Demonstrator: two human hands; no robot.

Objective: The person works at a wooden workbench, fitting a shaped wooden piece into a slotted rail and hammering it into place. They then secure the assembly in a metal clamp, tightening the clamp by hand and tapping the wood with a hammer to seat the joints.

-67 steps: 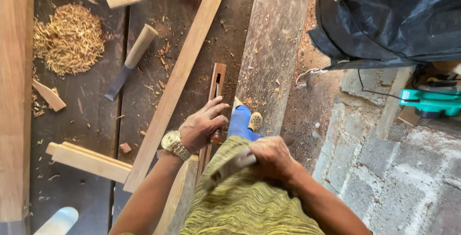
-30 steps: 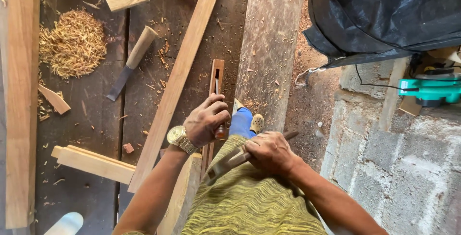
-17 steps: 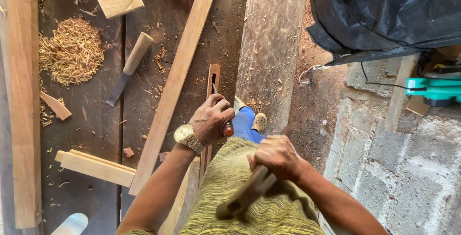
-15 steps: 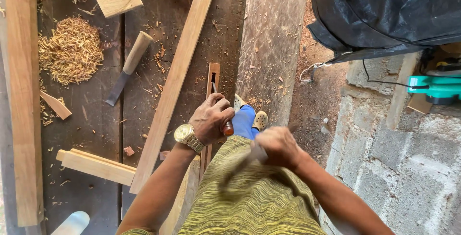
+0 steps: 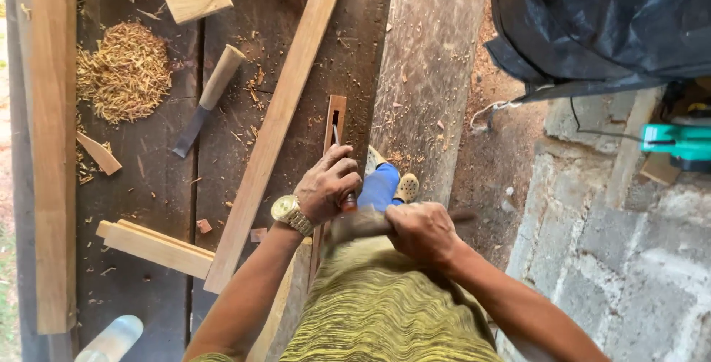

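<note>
My left hand (image 5: 328,182), with a gold watch on its wrist, grips a chisel (image 5: 339,156) whose blade stands in the slot of a narrow wooden piece (image 5: 332,121) on the dark workbench (image 5: 155,192). My right hand (image 5: 424,230) is closed around a hammer (image 5: 359,223), blurred by motion, with its head at the top of the chisel handle just below my left hand. Part of the chisel is hidden by my fingers.
A long plank (image 5: 280,121) lies diagonally left of the slotted piece. A second chisel (image 5: 209,98) with a pale handle, a shavings pile (image 5: 124,72), a board (image 5: 53,140), a short tenoned piece (image 5: 158,247) and a clear bottle (image 5: 112,340) sit left. Black tarp (image 5: 615,21), teal power tool (image 5: 678,141) right.
My right hand swung the hammer back towards my body, then brought it forward and down onto the chisel handle. My left hand stayed on the chisel.
</note>
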